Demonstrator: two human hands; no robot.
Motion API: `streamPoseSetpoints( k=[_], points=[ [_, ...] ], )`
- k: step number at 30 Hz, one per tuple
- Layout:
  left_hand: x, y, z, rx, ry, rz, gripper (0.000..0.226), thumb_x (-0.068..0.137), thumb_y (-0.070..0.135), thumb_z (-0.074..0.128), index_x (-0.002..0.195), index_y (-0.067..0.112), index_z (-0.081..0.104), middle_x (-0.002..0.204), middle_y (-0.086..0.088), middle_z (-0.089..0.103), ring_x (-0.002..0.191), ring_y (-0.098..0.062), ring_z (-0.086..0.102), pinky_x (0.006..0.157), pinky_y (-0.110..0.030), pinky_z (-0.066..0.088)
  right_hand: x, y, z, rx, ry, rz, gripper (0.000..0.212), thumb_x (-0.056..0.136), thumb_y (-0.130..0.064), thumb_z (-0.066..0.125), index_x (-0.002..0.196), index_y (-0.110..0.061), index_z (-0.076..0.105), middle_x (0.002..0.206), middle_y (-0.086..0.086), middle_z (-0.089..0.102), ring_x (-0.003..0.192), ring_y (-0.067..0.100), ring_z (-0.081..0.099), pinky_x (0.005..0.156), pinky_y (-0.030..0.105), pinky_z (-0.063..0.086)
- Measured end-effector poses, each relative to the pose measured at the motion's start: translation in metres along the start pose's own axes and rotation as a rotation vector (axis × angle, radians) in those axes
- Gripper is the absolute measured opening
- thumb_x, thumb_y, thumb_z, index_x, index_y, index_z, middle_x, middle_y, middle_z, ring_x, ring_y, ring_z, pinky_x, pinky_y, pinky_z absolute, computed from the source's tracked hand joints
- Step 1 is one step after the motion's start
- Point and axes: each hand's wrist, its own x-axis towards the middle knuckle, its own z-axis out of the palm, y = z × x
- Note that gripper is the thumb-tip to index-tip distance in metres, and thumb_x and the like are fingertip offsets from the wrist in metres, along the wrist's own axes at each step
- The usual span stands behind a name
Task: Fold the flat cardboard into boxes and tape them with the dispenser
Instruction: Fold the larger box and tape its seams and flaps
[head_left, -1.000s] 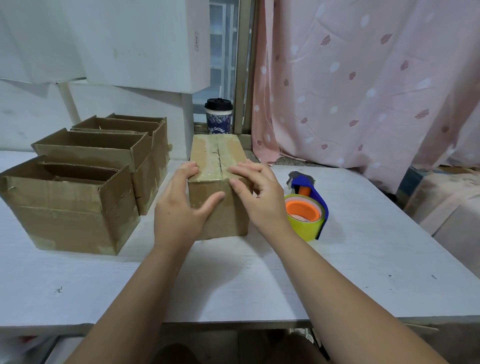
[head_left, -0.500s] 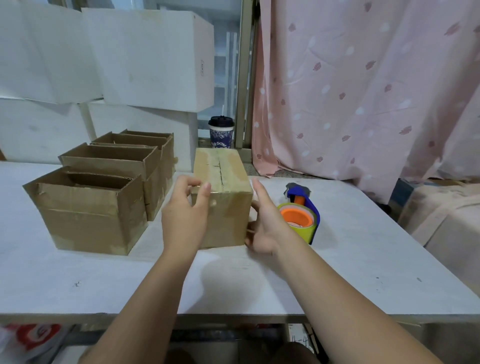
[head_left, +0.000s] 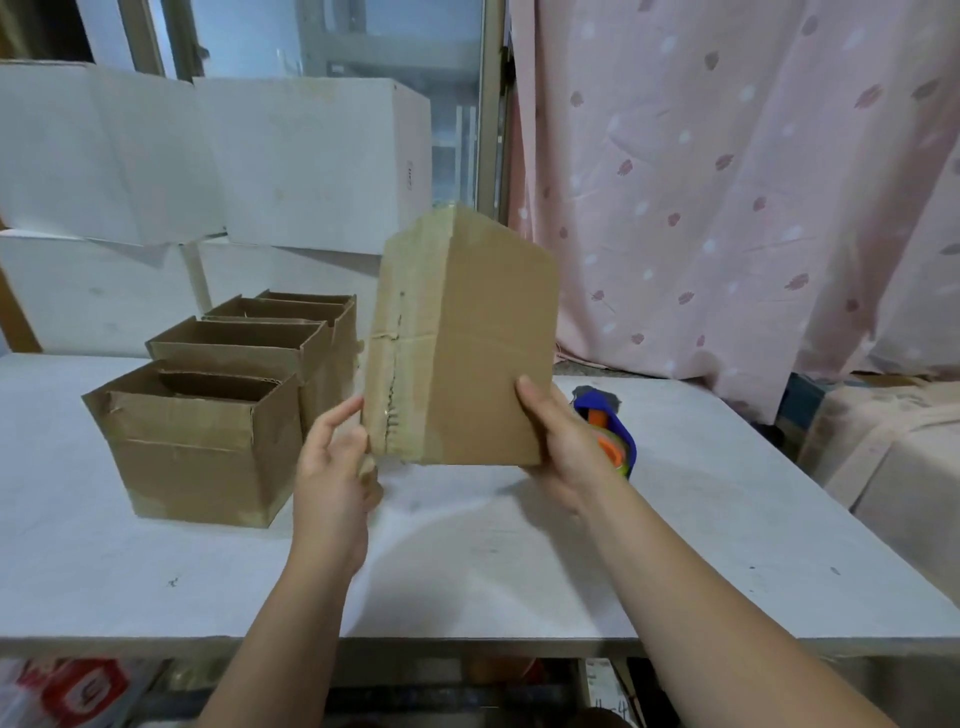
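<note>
A taped cardboard box (head_left: 467, 343) is held in the air above the white counter (head_left: 467, 571), stood on end with one corner edge turned toward the camera, so that a taped face with a rough centre seam shows on the left and a plain brown face on the right. The left hand (head_left: 335, 467) sits at the box's lower left corner, thumb and fingers spread loosely along the taped face and touching its edge. The right hand (head_left: 563, 447) grips the lower right edge, thumb pressed flat on the plain face and the other fingers hidden behind the box. Both bare forearms reach up from the bottom of the view. Just behind the right hand, partly hidden by it, a blue tape dispenser (head_left: 615, 426) with an orange hub and a yellow-green roll lies on the counter. To the left stands a row of open-topped cardboard boxes (head_left: 208, 447), one behind another and touching, the nearest with tape patches along its bottom edge. Behind them large white boxes (head_left: 291, 161) are stacked in front of a window, and a pink patterned curtain (head_left: 727, 182) hangs along the right side down to the counter's far edge.
</note>
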Motion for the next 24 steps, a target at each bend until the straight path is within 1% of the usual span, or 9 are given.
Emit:
streamPoseSetpoints(
  k=[4, 7, 9, 11, 13, 16, 20, 22, 24],
  points=[
    [-0.002, -0.007, 0.007, 0.399, -0.03, 0.023, 0.04, 0.096, 0.011, 0.046, 0.098, 0.048, 0.061, 0.113, 0.02, 0.063, 0.077, -0.017, 0.062, 0.052, -0.018, 0.044, 0.005, -0.027, -0.005, -0.256, 0.081, -0.139, 0.065, 0.061, -0.031, 0.086, 0.119, -0.017, 0.061, 0.108, 0.001, 0.072, 0.099, 0.019, 0.068, 0.08, 0.031, 0.056],
    [-0.003, -0.008, 0.012, 0.422, -0.012, 0.074, 0.053, 0.093, -0.002, 0.035, 0.102, 0.045, 0.058, 0.114, 0.015, 0.065, 0.074, -0.023, 0.06, 0.058, -0.032, 0.047, 0.007, -0.041, 0.005, -0.731, 0.064, -0.242, 0.073, 0.057, -0.043, 0.084, 0.122, -0.027, 0.055, 0.114, -0.006, 0.067, 0.104, 0.015, 0.064, 0.089, 0.039, 0.053],
    [-0.004, -0.004, 0.012, 0.32, 0.12, 0.106, 0.054, 0.091, -0.006, 0.031, 0.108, 0.04, 0.053, 0.115, 0.011, 0.064, 0.069, -0.017, 0.058, 0.063, -0.036, 0.046, 0.006, -0.048, 0.012, -1.018, 0.018, -0.357, 0.065, 0.058, -0.052, 0.08, 0.113, -0.037, 0.052, 0.107, -0.019, 0.063, 0.099, 0.002, 0.059, 0.084, 0.03, 0.051],
    [-0.006, 0.005, 0.01, 0.297, 0.286, 0.201, 0.048, 0.093, -0.001, 0.035, 0.109, 0.042, 0.05, 0.112, 0.016, 0.061, 0.081, 0.003, 0.058, 0.072, -0.023, 0.046, 0.006, -0.056, 0.016, -1.302, -0.041, -0.458, 0.06, 0.062, -0.056, 0.078, 0.11, -0.039, 0.047, 0.098, -0.026, 0.057, 0.089, -0.002, 0.052, 0.079, 0.026, 0.043],
    [-0.008, 0.016, 0.01, 0.343, 0.377, 0.369, 0.038, 0.095, 0.008, 0.04, 0.113, 0.04, 0.049, 0.113, 0.015, 0.053, 0.099, 0.012, 0.051, 0.077, -0.005, 0.041, 0.009, -0.061, 0.017, -1.558, -0.137, -0.475, 0.062, 0.067, -0.056, 0.077, 0.115, -0.034, 0.044, 0.102, -0.02, 0.055, 0.09, 0.006, 0.048, 0.084, 0.033, 0.039],
    [0.0, 0.035, 0.009, 0.592, 0.338, 0.571, 0.029, 0.096, 0.015, 0.041, 0.119, 0.026, 0.056, 0.117, 0.009, 0.048, 0.095, 0.015, 0.045, 0.075, 0.001, 0.034, 0.013, -0.061, 0.015, -1.842, -0.282, -0.438, 0.067, 0.07, -0.058, 0.073, 0.119, -0.028, 0.039, 0.115, -0.008, 0.057, 0.093, 0.014, 0.047, 0.091, 0.038, 0.032],
    [0.024, 0.058, 0.011, 0.883, 0.013, 0.43, 0.026, 0.099, 0.026, 0.041, 0.106, 0.032, 0.065, 0.099, 0.015, 0.066, 0.082, -0.006, 0.055, 0.067, -0.025, 0.043, 0.018, -0.059, 0.018, -1.788, -0.397, -0.412, 0.053, 0.072, -0.065, 0.064, 0.107, -0.028, 0.048, 0.103, -0.007, 0.057, 0.093, 0.013, 0.051, 0.079, 0.034, 0.04],
    [0.034, 0.068, 0.013, 0.95, -0.085, 0.326, 0.025, 0.099, 0.029, 0.041, 0.095, 0.037, 0.065, 0.082, 0.017, 0.066, 0.074, -0.005, 0.057, 0.062, -0.027, 0.044, 0.025, -0.066, 0.023, -1.564, -0.302, -0.376, 0.051, 0.077, -0.069, 0.05, 0.086, -0.02, 0.062, 0.087, -0.007, 0.061, 0.082, 0.01, 0.055, 0.073, 0.031, 0.043],
    [0.041, 0.076, 0.016, 1.001, -0.15, 0.299, 0.026, 0.1, 0.028, 0.04, 0.093, 0.038, 0.063, 0.069, 0.011, 0.065, 0.064, -0.008, 0.06, 0.056, -0.026, 0.041, 0.034, -0.075, 0.024, -1.316, -0.14, -0.26, 0.058, 0.087, -0.064, 0.045, 0.067, -0.015, 0.07, 0.087, -0.004, 0.07, 0.088, 0.012, 0.062, 0.085, 0.033, 0.047]
  ],
)
